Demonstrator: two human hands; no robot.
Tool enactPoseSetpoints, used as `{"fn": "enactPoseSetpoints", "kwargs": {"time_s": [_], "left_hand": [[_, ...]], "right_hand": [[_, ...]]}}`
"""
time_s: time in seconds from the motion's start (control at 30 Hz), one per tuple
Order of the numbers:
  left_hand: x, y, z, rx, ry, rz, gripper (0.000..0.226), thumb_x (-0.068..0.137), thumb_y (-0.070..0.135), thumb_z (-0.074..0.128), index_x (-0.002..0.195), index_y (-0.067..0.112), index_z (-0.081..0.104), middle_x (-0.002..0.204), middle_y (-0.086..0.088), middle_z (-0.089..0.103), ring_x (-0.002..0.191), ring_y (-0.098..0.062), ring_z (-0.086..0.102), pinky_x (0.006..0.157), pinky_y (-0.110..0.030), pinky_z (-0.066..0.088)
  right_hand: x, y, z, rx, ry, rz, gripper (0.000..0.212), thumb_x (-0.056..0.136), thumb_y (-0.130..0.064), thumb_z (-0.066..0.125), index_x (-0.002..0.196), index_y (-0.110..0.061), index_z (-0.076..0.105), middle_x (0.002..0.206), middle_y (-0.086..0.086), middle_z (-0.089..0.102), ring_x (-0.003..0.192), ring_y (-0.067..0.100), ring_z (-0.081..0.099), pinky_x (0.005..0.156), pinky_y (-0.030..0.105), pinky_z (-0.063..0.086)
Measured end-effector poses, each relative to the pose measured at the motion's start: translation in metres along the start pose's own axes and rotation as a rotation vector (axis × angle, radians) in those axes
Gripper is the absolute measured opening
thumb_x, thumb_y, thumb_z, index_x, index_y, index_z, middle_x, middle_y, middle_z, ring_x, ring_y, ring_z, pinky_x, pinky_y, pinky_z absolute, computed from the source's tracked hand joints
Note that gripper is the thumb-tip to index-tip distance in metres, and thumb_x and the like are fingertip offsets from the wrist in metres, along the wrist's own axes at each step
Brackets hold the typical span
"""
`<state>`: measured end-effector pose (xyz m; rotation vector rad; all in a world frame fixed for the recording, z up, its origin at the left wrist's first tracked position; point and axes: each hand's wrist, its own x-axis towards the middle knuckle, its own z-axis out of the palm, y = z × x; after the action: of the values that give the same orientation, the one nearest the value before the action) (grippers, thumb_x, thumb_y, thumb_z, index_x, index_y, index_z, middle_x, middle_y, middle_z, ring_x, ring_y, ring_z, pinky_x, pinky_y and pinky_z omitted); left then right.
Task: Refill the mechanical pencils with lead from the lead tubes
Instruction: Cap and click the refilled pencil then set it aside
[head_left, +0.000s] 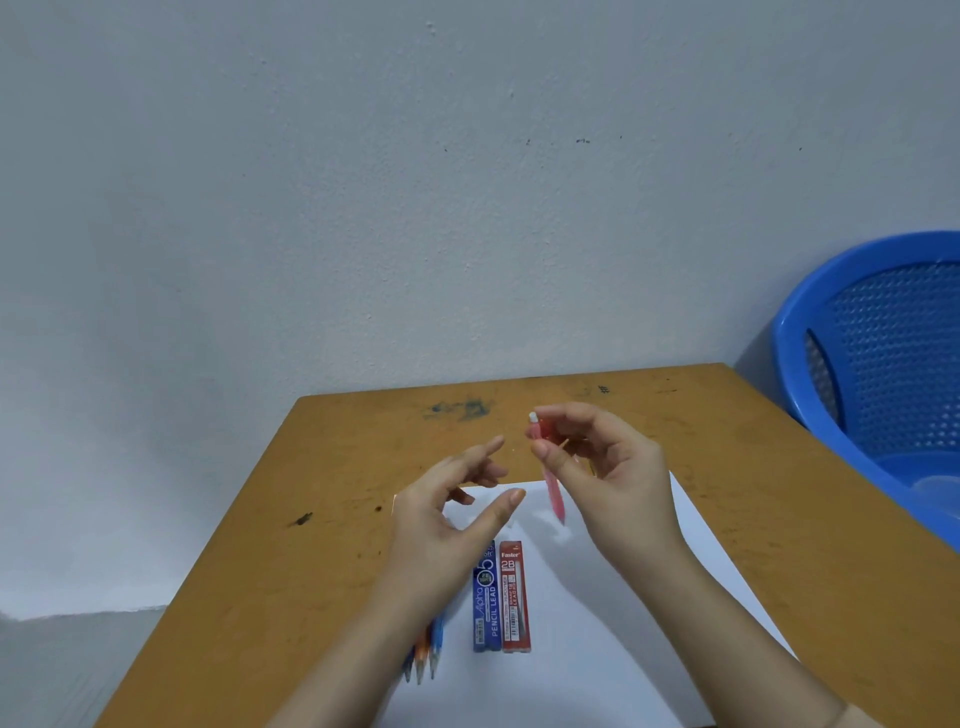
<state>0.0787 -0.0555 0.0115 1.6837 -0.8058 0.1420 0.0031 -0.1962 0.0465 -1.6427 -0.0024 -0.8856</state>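
Plainly, from the head view, the refill of one pencil is only beginning. The right hand (613, 467) pinches a translucent pink plastic mechanical pencil (554, 493) near its upper end between thumb and fingertips. The pencil hangs nearly upright above the tabletop (363, 467), tip down and small white eraser end (533, 417) up. The left hand (447, 514) is just beside it, spread loosely with thumb and forefinger apart, gripping nothing and touching neither the pencil nor the tubes.

Below the hands lies a white sheet of paper (649, 597). On it sit a flat blue plastic lead tube (487, 603) and a flat red plastic lead tube (515, 597), side by side and touching or nearly so, both apparently closed. Further mechanical pencils, blue and orange (423, 660), lie on the sheet under the left wrist, partly hidden, so their number is unclear. A blue perforated plastic basket (883, 353) stands off the tabletop to the right.

By my judgement the step in hand is opening the pink pencil. The free left hand seems poised to pull off the eraser end while the right steadies the barrel. That calls for a light, straight pinch on a very small part. Next comes opening one tube and tipping out thin, brittle leads without snapping or scattering them.
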Motion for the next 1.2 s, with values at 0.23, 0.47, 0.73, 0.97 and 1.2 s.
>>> {"fn": "enactPoseSetpoints", "kwargs": {"time_s": [0.23, 0.47, 0.73, 0.97, 1.2], "left_hand": [[-0.008, 0.011, 0.009, -0.067, 0.022, 0.034, 0.044, 0.071, 0.034, 0.073, 0.114, 0.033, 0.064, 0.096, 0.018, 0.071, 0.096, -0.007, 0.065, 0.079, -0.022, 0.05], [-0.008, 0.015, 0.009, -0.113, 0.088, 0.064, 0.024, 0.074, 0.018, 0.071, 0.095, 0.029, 0.072, 0.083, 0.013, 0.07, 0.076, -0.01, 0.064, 0.068, -0.019, 0.051], [0.003, 0.002, -0.005, -0.019, 0.16, 0.071, 0.028, 0.077, 0.0, 0.074, 0.093, 0.022, 0.074, 0.083, 0.012, 0.07, 0.076, -0.012, 0.065, 0.069, -0.022, 0.053], [0.01, -0.003, -0.018, 0.086, 0.208, 0.064, 0.033, 0.078, 0.004, 0.073, 0.094, 0.033, 0.069, 0.086, 0.017, 0.068, 0.078, -0.007, 0.064, 0.068, -0.016, 0.051], [0.011, -0.004, -0.02, 0.172, 0.185, 0.102, 0.031, 0.079, 0.008, 0.073, 0.097, 0.032, 0.068, 0.086, 0.015, 0.067, 0.081, -0.006, 0.063, 0.067, -0.015, 0.051]], "right_hand": [[0.002, -0.001, 0.001, 0.284, 0.077, 0.152, 0.023, 0.076, 0.007, 0.069, 0.092, -0.009, 0.067, 0.085, 0.006, 0.073, 0.083, 0.016, 0.068, 0.075, 0.025, 0.055], [0.001, 0.001, 0.005, 0.312, 0.099, 0.212, 0.03, 0.069, 0.008, 0.074, 0.09, -0.01, 0.063, 0.079, 0.009, 0.071, 0.077, 0.02, 0.068, 0.073, 0.029, 0.057], [0.005, 0.015, -0.001, 0.211, 0.092, 0.268, 0.019, 0.081, -0.002, 0.069, 0.097, -0.011, 0.065, 0.082, 0.017, 0.069, 0.07, 0.018, 0.064, 0.061, 0.025, 0.052], [0.003, 0.044, -0.001, -0.45, -0.156, 0.377, 0.014, 0.084, -0.013, 0.068, 0.096, -0.022, 0.068, 0.086, -0.006, 0.066, 0.069, 0.005, 0.055, 0.06, 0.008, 0.041], [-0.002, 0.055, 0.007, -0.691, -0.267, 0.353, 0.02, 0.087, -0.026, 0.065, 0.104, -0.019, 0.071, 0.09, -0.004, 0.062, 0.075, 0.001, 0.052, 0.06, 0.008, 0.036]]}}
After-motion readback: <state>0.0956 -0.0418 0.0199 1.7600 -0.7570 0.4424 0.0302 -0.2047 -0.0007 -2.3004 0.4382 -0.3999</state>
